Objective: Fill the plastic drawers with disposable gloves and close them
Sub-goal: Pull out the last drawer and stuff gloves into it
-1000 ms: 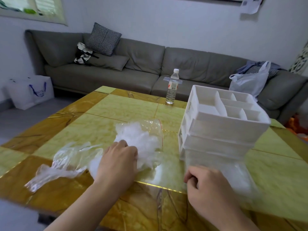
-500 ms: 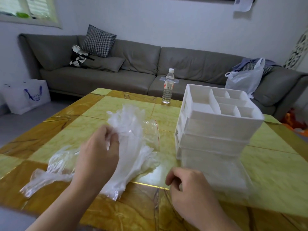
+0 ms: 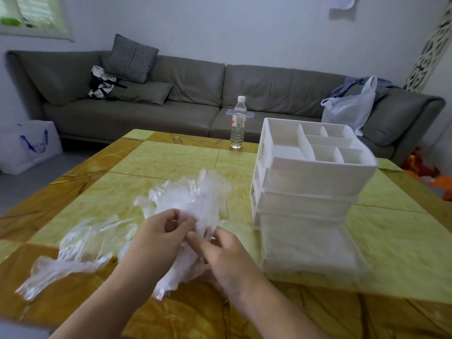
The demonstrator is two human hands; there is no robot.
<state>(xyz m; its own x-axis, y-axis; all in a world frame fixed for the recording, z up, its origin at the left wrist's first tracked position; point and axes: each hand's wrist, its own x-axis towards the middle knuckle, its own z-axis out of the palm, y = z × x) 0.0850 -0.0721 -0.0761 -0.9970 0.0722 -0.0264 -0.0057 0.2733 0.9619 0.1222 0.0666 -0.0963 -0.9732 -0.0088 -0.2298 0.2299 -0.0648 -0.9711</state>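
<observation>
Right hand (image 3: 226,253) now joins left hand (image 3: 161,237), both pinching glove bundle (image 3: 193,204)

Both hands (image 3: 195,243) grip glove bundle (image 3: 190,206); bottom drawer (image 3: 310,250) seemingly open.

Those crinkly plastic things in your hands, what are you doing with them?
They are disposable gloves. Both hands, the left hand and the right hand, hold a bunch of clear gloves just above the table. A few more loose gloves lie on the table to the left. On the right stands a white plastic drawer unit; its bottom drawer is pulled out toward the person. The gloves in the hands are not in the drawer yet.
</observation>
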